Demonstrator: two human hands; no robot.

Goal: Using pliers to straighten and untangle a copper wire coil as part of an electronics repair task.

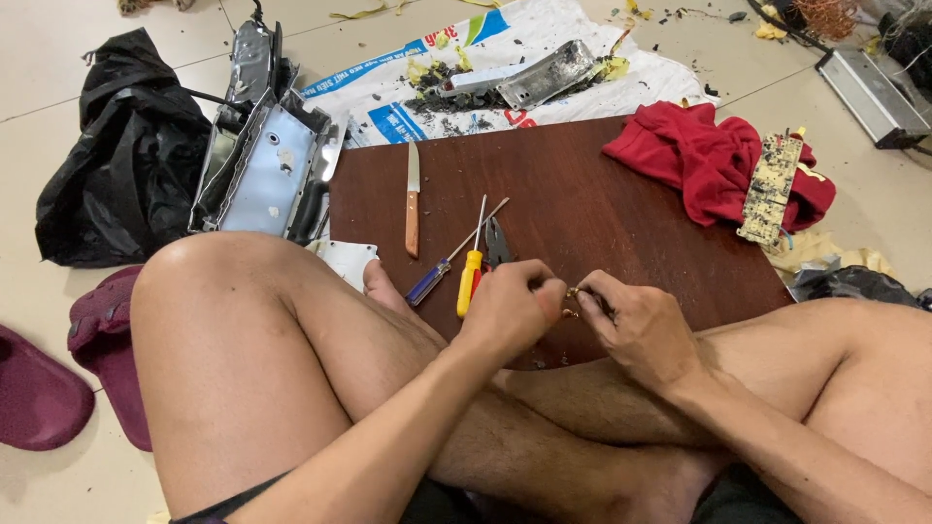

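Both of my hands meet over the near edge of a dark brown wooden board. My left hand and my right hand pinch a small metal part between their fingertips; the part is mostly hidden by the fingers. Just left of my left hand lie a yellow-handled screwdriver, a blue-handled screwdriver and pliers. A knife with a wooden handle lies farther back on the board. My bare crossed legs fill the foreground.
A red cloth with a circuit board on it sits at the board's right corner. A dismantled grey metal casing and a black bag lie to the left. A printed sack with debris lies behind. Maroon slippers sit at the left.
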